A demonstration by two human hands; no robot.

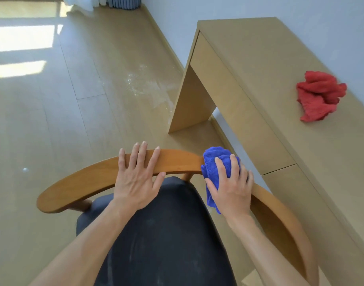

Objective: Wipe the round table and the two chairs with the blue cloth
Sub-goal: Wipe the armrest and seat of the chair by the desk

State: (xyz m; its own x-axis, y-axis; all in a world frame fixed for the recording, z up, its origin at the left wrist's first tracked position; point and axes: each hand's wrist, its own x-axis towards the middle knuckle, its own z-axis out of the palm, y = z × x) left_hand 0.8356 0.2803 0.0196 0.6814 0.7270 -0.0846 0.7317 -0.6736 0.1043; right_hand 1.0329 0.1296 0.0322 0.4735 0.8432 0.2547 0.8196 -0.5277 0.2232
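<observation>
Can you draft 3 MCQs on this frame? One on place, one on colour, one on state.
1. Where does the red cloth lie?
A. on the desk
B. on the floor
C. on the chair seat

2. What colour is the cloth under the right hand?
A. green
B. blue
C. white

3. How is the left hand?
A. clenched in a fist
B. pinching the cloth
C. laid flat, fingers straight, on the chair's curved wooden backrest

Key: 1 A, it sits crumpled on the desk top. 2 B, the blue cloth shows around the fingers. 3 C, its fingers spread over the rail.
</observation>
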